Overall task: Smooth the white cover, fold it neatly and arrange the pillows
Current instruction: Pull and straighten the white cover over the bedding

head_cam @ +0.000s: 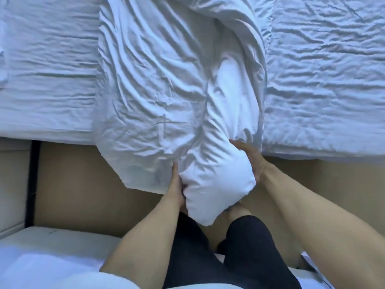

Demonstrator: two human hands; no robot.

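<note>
No brand, label or writing can be read anywhere on the bedding. The white cover lies bunched and deeply creased down the middle of the bed, its near end spilling over the mattress edge toward the tan floor; its far end is cut off by the top of the view. The lowest part of the cover forms a thick, rounded bundle that hangs between the person's two hands. The left hand presses against the bundle's left side, fingers pointing up along the fabric; its fingertips are partly buried in the folds, so how far they curl is hard to make out, though the grip looks closed on the cloth. The right hand cups the bundle's right side with the palm against it and the thumb laid over the top, holding the cover. Whether anything sits inside the bundle cannot be told. Dark trouser legs stand below the hands, and a second white surface crosses the bottom edge, cut off by the frame.
</note>
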